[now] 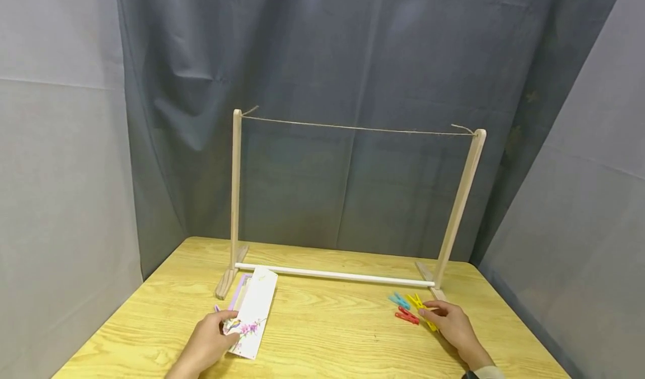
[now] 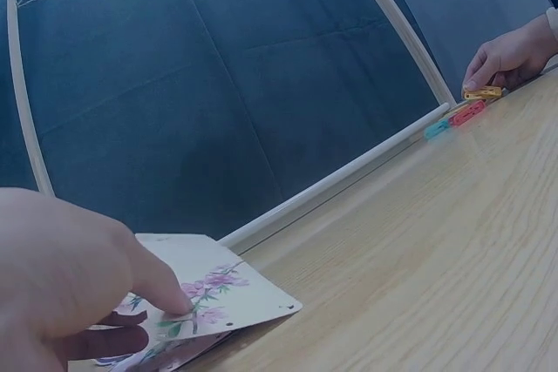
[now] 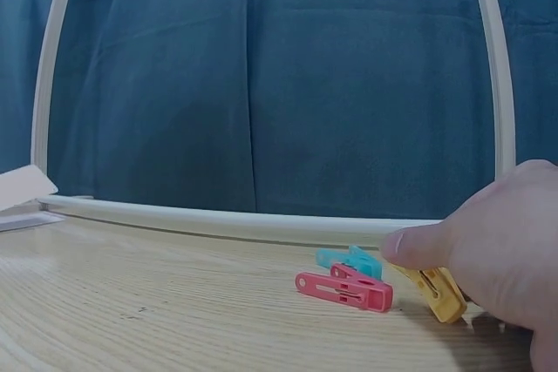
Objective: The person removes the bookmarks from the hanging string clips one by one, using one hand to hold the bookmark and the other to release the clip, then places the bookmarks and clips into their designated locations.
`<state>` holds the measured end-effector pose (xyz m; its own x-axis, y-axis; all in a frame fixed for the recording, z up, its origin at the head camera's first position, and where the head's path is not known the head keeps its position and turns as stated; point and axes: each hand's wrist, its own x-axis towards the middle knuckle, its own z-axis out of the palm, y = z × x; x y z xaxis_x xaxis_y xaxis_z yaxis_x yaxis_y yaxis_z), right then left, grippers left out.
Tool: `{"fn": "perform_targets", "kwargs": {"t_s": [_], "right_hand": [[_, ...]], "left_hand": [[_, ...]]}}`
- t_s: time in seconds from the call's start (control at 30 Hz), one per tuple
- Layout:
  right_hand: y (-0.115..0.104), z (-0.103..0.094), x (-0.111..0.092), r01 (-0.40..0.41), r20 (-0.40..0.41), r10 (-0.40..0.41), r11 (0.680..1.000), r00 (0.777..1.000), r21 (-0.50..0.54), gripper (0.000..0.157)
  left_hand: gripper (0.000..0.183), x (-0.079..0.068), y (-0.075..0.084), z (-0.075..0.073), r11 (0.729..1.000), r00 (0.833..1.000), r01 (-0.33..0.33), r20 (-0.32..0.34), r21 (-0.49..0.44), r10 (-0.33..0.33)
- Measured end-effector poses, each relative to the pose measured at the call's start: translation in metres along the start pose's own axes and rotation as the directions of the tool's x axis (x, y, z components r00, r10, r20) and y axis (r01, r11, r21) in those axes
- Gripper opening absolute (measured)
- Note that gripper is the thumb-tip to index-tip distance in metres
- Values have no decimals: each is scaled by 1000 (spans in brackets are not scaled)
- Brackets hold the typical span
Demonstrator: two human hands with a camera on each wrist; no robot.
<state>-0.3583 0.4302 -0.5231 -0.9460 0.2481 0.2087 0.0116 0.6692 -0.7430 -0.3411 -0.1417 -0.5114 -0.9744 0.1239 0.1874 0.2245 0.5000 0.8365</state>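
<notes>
On the left, my left hand (image 1: 209,337) pinches the near part of a white card (image 1: 262,298) with pink flowers and a small bird printed on it. In the left wrist view the thumb presses on the flowered face (image 2: 209,294), with fingers under the edge. A purple-edged card (image 1: 239,292) lies partly hidden beneath. On the right, my right hand (image 1: 453,326) pinches a yellow clothespin (image 3: 440,294) low over the table, thumb and fingers at its side. Beside it lie a red clothespin (image 3: 344,289) and a light blue clothespin (image 3: 353,259).
A wooden frame with a left post (image 1: 235,188), a right post (image 1: 461,205) and a white bottom rod (image 1: 332,274) stands on the wood-grain table (image 1: 332,323). A thin string (image 1: 353,127) runs between the post tops. Grey curtains (image 1: 302,200) hang behind.
</notes>
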Motion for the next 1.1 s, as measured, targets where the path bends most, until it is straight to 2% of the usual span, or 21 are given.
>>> {"fn": "perform_targets", "kwargs": {"t_s": [0.3,0.47,0.77,1.1], "right_hand": [[-5,0,1,27,-12,-28,997,1000,-69,50],[-6,1,0,43,-10,-44,996,999,-75,47],[-2,4,-5,55,-24,-58,994,998,-93,46],[-1,3,-3,71,-27,-74,992,997,-106,43]], "left_hand": [[47,3,-1,-3,998,1000,-19,-21,60,20],[47,3,0,-3,995,998,-47,-26,93,50],[48,2,-4,0,981,997,-61,-43,184,70],[49,1,-4,0,976,995,-69,-60,205,83]]}}
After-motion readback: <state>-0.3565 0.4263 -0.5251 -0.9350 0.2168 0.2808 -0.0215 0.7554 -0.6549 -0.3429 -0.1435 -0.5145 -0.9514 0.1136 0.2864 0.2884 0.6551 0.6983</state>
